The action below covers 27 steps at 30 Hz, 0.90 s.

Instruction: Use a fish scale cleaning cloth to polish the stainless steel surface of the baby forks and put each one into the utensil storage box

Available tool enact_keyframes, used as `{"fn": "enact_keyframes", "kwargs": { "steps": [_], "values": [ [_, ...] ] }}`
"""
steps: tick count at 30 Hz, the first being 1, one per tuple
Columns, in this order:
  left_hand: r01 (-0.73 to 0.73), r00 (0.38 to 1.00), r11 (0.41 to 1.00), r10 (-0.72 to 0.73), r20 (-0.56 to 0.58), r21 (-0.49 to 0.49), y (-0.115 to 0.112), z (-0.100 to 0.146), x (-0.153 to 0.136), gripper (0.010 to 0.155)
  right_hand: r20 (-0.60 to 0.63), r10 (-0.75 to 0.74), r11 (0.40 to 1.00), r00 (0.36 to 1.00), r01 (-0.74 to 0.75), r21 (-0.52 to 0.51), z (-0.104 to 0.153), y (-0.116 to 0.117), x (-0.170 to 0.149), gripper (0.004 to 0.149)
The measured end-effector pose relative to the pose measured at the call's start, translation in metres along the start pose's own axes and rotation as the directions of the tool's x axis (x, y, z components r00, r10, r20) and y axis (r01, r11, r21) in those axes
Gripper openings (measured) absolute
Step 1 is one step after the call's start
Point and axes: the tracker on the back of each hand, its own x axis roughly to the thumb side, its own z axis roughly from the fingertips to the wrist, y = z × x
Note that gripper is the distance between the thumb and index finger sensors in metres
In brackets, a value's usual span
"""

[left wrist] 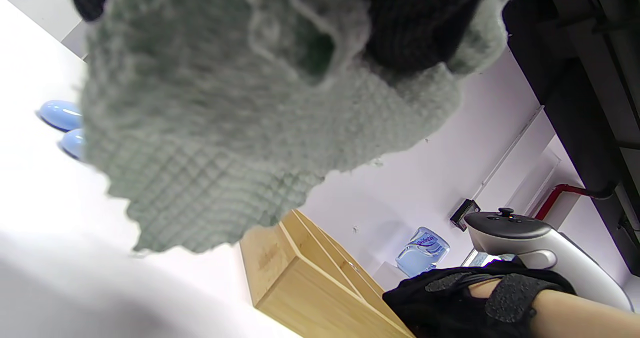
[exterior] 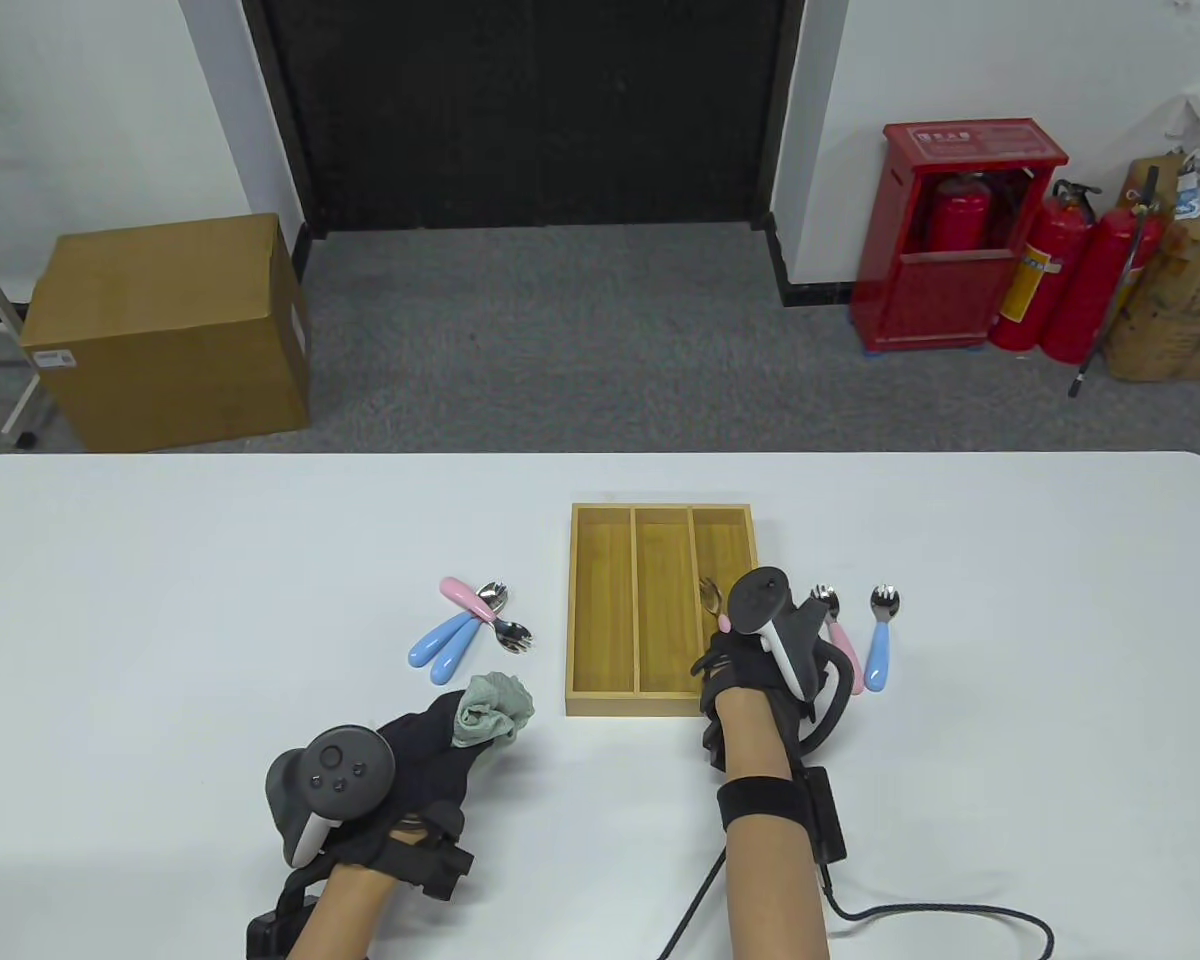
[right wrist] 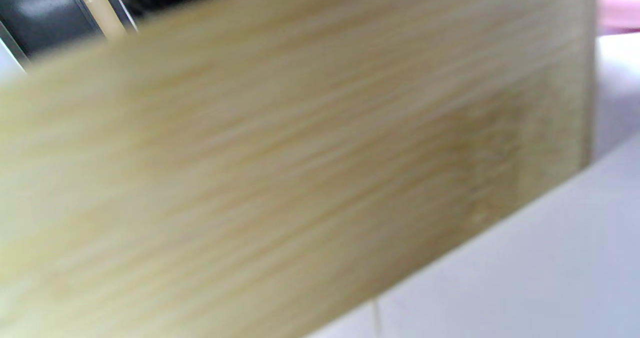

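Left hand (exterior: 415,745) is bunched round the cloth (exterior: 493,708); right hand (exterior: 750,665) grips a fork (exterior: 712,600) over the box (exterior: 600,600). Extinguishers (exterior: 1060,270) sit far beyond, labels unreadable.

A white worktop (exterior: 160,560) with rounded far corners fills the near half of the table view. Beyond it lies grey carpet (exterior: 560,330), running to white walls (exterior: 80,110) edged with black skirting. A wide dark opening (exterior: 525,110), perhaps a doorway or a black panel, sits in the middle of the far wall. At the left stands a closed cardboard box (exterior: 165,325) on the carpet. At the right, a red fire-extinguisher cabinet (exterior: 955,235) holds one extinguisher, with two more red extinguishers (exterior: 1070,275) leaning just beside it, then worn cartons (exterior: 1185,300) topped with crumpled wrapping. The left wrist view shows a blue water-cooler bottle (left wrist: 422,250) against a white wall. Lighting is even and shadows are soft.
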Motion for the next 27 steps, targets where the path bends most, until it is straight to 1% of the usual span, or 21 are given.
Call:
{"fn": "enact_keyframes", "kwargs": {
  "steps": [3,6,8,11,14,15,17,19,22,25,26,27],
  "values": [
    [-0.001,1.000,1.000,0.001,0.001,-0.007,0.000,0.000,0.000,0.049,0.017,-0.050,0.999,0.999,0.050,-0.005,-0.003,-0.008,-0.001,0.044],
    [-0.001,1.000,1.000,0.002,0.002,-0.010,-0.001,0.000,0.000,0.049,0.015,-0.158,0.987,0.987,0.158,-0.027,-0.008,-0.028,-0.009,0.043],
    [0.002,1.000,1.000,-0.002,0.004,-0.014,-0.001,0.000,0.000,0.049,-0.019,-0.182,0.982,0.983,0.181,-0.055,-0.013,-0.043,-0.021,0.044],
    [0.010,1.000,1.000,-0.010,0.008,-0.023,-0.004,0.000,0.002,0.049,-0.098,-0.125,0.988,0.987,0.114,-0.108,-0.021,-0.061,-0.045,0.046],
    [0.009,1.000,0.999,-0.009,0.010,-0.031,-0.005,0.000,0.003,0.049,-0.175,-0.077,0.987,0.982,0.050,-0.153,-0.029,-0.073,-0.070,0.049],
    [0.009,1.000,0.999,-0.009,0.012,-0.033,-0.006,0.000,0.003,0.050,-0.198,-0.069,0.988,0.978,0.038,-0.153,-0.032,-0.075,-0.077,0.051],
    [0.010,1.000,0.999,-0.010,0.014,-0.037,-0.006,0.000,0.003,0.049,-0.260,-0.068,0.989,0.963,0.032,-0.141,-0.037,-0.076,-0.092,0.054],
    [0.010,1.000,0.999,-0.009,0.013,-0.042,-0.007,0.000,0.003,0.050,-0.315,-0.087,0.992,0.945,0.054,-0.112,-0.043,-0.070,-0.106,0.056],
    [0.016,1.000,0.999,-0.016,0.007,-0.047,-0.008,0.000,0.001,0.050,-0.357,-0.092,0.995,0.929,0.078,-0.054,-0.050,-0.060,-0.118,0.057],
    [0.019,1.000,0.999,-0.020,-0.009,-0.050,-0.008,0.000,-0.002,0.050,-0.385,-0.101,0.994,0.917,0.108,-0.003,-0.057,-0.049,-0.124,0.054],
    [0.020,1.000,0.999,-0.021,-0.012,-0.049,-0.008,0.000,-0.003,0.050,-0.386,-0.099,0.994,0.917,0.110,0.006,-0.059,-0.047,-0.124,0.055],
    [0.024,1.000,0.999,-0.025,-0.019,-0.048,-0.008,0.001,-0.004,0.050,-0.382,-0.110,0.993,0.918,0.116,-0.009,-0.060,-0.046,-0.125,0.055]
  ]
}}
